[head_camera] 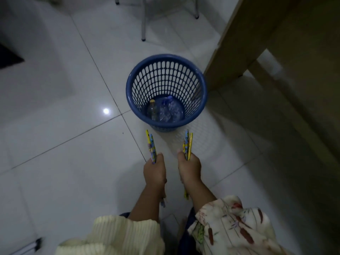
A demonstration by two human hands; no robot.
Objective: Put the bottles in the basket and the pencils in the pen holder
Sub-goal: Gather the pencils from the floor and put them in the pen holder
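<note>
A round blue plastic basket (166,70) with slotted walls stands on the white tiled floor. At its bottom lie clear plastic bottles (164,112), one with a yellow cap and others with blue caps. My left hand (154,171) grips a small bunch of yellow and blue pencils (151,146) pointing up, just below the basket. Beside it, my right hand (189,168) grips another bunch of yellow and blue pencils (188,144). No pen holder is in view.
A wooden table leg and tabletop (239,43) rise at the right, close beside the basket. Metal chair legs (143,24) stand at the back. A dark mat (9,56) lies at the far left edge.
</note>
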